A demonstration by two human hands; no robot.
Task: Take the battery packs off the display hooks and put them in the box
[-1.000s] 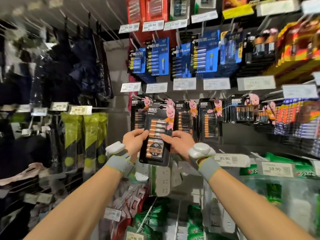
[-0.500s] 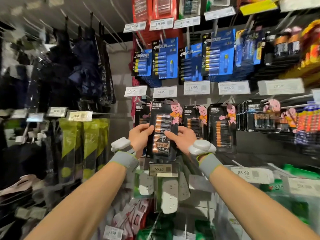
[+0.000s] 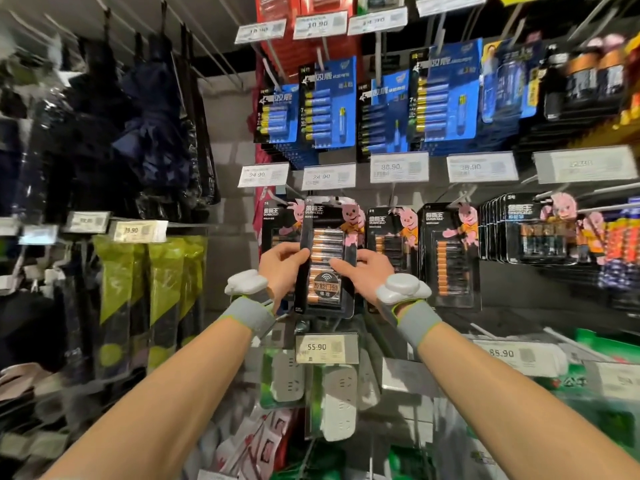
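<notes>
A black battery pack (image 3: 327,237) with copper-coloured cells and a pink bunny on its card stands upright in front of the display hooks. My left hand (image 3: 281,268) grips its left edge and my right hand (image 3: 362,271) grips its right edge, thumb across the front. Its top reaches the hook row under the 24.90 tag (image 3: 328,176). I cannot tell whether the card hangs on a hook. More black battery packs (image 3: 450,258) hang to the right. No box shows in this view.
Blue battery packs (image 3: 446,98) hang on the row above, with price tags below them. White power strips (image 3: 337,403) hang under the 55.90 tag (image 3: 325,348). Dark goods and green packs (image 3: 145,299) fill the rack at left. Thin metal hooks stick out toward me.
Both hands carried the black battery pack up and toward the hook row, from the lower tag level to just under the 24.90 tag. The view tilted upward.
</notes>
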